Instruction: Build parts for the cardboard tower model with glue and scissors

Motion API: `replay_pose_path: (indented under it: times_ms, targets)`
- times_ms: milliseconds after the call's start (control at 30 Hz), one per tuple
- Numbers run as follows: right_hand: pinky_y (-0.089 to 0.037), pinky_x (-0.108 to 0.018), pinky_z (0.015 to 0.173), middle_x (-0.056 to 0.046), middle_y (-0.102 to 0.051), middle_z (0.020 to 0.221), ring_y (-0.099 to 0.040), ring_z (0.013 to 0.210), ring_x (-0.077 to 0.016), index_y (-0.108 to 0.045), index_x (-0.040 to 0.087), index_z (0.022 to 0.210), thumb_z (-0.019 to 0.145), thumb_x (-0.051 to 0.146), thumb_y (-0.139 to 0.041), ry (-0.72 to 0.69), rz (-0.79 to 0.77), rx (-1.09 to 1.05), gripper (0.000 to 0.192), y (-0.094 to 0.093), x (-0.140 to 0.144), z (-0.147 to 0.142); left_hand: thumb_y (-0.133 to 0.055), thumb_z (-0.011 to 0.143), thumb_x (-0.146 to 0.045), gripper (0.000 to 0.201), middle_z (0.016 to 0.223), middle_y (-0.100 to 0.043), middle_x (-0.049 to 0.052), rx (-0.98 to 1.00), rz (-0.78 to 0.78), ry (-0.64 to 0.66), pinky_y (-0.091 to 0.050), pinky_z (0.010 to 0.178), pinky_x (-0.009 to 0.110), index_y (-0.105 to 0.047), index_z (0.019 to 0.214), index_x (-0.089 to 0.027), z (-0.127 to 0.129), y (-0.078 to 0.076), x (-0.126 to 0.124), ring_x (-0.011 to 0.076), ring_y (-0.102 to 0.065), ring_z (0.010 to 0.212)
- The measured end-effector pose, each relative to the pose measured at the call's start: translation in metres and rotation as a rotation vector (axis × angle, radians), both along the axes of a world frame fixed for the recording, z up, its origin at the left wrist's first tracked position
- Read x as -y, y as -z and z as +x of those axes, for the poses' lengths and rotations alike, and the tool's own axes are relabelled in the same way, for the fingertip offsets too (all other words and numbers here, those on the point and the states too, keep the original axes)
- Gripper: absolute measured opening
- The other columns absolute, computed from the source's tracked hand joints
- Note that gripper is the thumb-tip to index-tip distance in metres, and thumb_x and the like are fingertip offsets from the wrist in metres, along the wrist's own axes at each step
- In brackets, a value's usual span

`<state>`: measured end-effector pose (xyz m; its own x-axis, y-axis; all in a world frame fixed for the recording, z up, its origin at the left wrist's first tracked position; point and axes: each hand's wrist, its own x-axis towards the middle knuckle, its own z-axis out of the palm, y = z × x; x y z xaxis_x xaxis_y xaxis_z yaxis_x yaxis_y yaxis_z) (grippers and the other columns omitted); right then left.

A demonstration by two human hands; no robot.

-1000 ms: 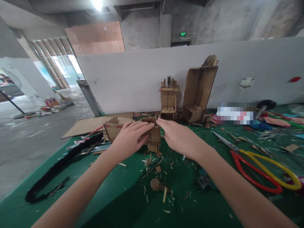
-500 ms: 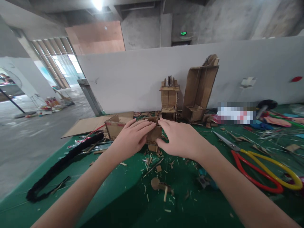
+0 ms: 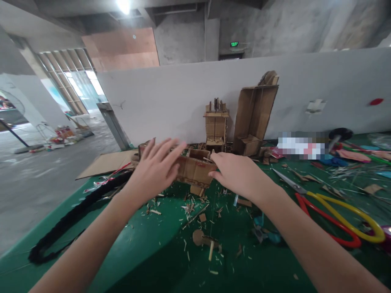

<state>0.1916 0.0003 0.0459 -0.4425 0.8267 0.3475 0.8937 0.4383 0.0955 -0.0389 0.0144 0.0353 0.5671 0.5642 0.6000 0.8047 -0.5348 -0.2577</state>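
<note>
While the cardboard box (image 3: 195,170) is pinched only by the right hand (image 3: 236,176), left hand (image 3: 155,169) spread wide at 9 o'clock, it could be tipped onto the scraps (image 3: 195,207)

Right hand (image 3: 236,175) grips the cardboard box (image 3: 195,171); left hand (image 3: 155,169) hovers open.
</note>
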Motion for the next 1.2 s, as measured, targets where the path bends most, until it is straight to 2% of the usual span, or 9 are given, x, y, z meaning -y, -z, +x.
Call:
replay_pose_path:
  times_ms: [133, 267, 367, 467, 600, 700, 800, 1033, 1200]
  targets:
    - [-0.030, -0.027, 0.042, -0.006, -0.065, 0.082, -0.062, 0.066, -0.0220, -0.055, 0.019, 0.088, 0.083, 0.033, -0.056, 0.031, -0.091, 0.006, 0.015, -0.006, -0.001, 0.011, -0.055, 0.083, -0.035, 0.063, 0.140, -0.041, 0.016, 0.292, 0.019, -0.152, -0.023, 0.107, 0.059, -0.031, 0.140, -0.020, -0.025, -0.012, -0.011, 0.0359, -0.033, 0.131]
    - [-0.030, -0.028, 0.043, -0.006, -0.065, 0.081, -0.062, 0.065, -0.0230, -0.054, 0.019, 0.087, 0.081, 0.034, -0.058, 0.078, -0.151, 0.033, 0.016, -0.008, -0.003, 0.020, -0.064, 0.076, -0.042, 0.072, 0.136, -0.042, 0.018, 0.667, -0.144, -0.145, -0.028, 0.105, 0.057, -0.034, 0.136, -0.017, -0.050, -0.012, -0.029, 0.0376, -0.036, 0.129]
    - [-0.033, -0.029, 0.045, -0.007, -0.065, 0.085, -0.063, 0.069, -0.0245, -0.055, 0.020, 0.090, 0.080, 0.035, -0.058, 0.086, -0.203, 0.006, 0.018, -0.007, -0.007, 0.027, -0.063, 0.076, -0.045, 0.068, 0.125, -0.051, 0.014, 1.074, -0.396, -0.065, -0.039, 0.099, 0.051, -0.035, 0.134, -0.021, -0.054, -0.004, -0.039, 0.0314, -0.047, 0.120]
    - [-0.038, -0.030, 0.049, -0.008, -0.065, 0.088, -0.064, 0.076, -0.0255, -0.056, 0.020, 0.094, 0.080, 0.036, -0.058, 0.060, -0.236, -0.041, 0.021, -0.004, -0.012, 0.033, -0.064, 0.076, -0.042, 0.058, 0.111, -0.057, 0.007, 1.385, -0.646, 0.089, -0.050, 0.082, 0.041, -0.040, 0.127, -0.028, -0.049, 0.004, -0.042, 0.0252, -0.056, 0.105]
    - [-0.042, -0.032, 0.054, -0.010, -0.066, 0.092, -0.064, 0.079, -0.0270, -0.055, 0.019, 0.098, 0.079, 0.036, -0.059, 0.059, -0.256, -0.065, 0.026, -0.002, -0.017, 0.038, -0.072, 0.069, -0.026, 0.048, 0.099, -0.058, 0.002, 1.667, -0.645, 0.238, -0.051, 0.063, 0.028, -0.050, 0.112, -0.029, -0.044, 0.005, -0.042, 0.0179, -0.059, 0.086]
    - [-0.045, -0.034, 0.060, -0.012, -0.065, 0.100, -0.063, 0.087, -0.0294, -0.054, 0.018, 0.105, 0.079, 0.036, -0.059, 0.047, -0.259, -0.098, 0.032, -0.001, -0.017, 0.039, -0.073, 0.066, -0.020, 0.036, 0.094, -0.059, 0.002, 1.702, -0.670, 0.291, -0.051, 0.063, 0.026, -0.057, 0.098, -0.024, -0.044, 0.002, -0.041, 0.0159, -0.058, 0.082]
    - [-0.047, -0.038, 0.067, -0.014, -0.065, 0.108, -0.062, 0.095, -0.0310, -0.051, 0.019, 0.116, 0.081, 0.034, -0.056, 0.016, -0.262, -0.122, 0.039, 0.000, -0.018, 0.041, -0.074, 0.066, -0.023, 0.027, 0.091, -0.060, 0.002, 1.688, -0.696, 0.303, -0.051, 0.062, 0.024, -0.060, 0.089, -0.020, -0.044, 0.002, -0.041, 0.0144, -0.058, 0.079]
    - [-0.049, -0.045, 0.077, -0.017, -0.056, 0.127, -0.058, 0.105, -0.0333, -0.040, 0.015, 0.136, 0.083, 0.044, -0.050, -0.053, -0.233, -0.167, 0.060, 0.005, -0.020, 0.034, -0.073, 0.069, -0.035, 0.035, 0.099, -0.062, 0.003, 1.576, -0.602, 0.243, -0.051, 0.063, 0.026, -0.059, 0.097, -0.022, -0.043, 0.003, -0.041, 0.0154, -0.060, 0.082]
    - [-0.045, -0.048, 0.091, -0.014, -0.037, 0.145, -0.042, 0.125, -0.0331, -0.024, 0.016, 0.145, 0.086, 0.034, -0.045, -0.133, -0.058, -0.248, 0.065, 0.007, -0.009, 0.010, -0.074, 0.071, -0.034, 0.036, 0.097, -0.061, 0.003, 1.561, -0.557, 0.244, -0.050, 0.061, 0.026, -0.056, 0.099, -0.021, -0.036, 0.000, -0.035, 0.0140, -0.059, 0.080]
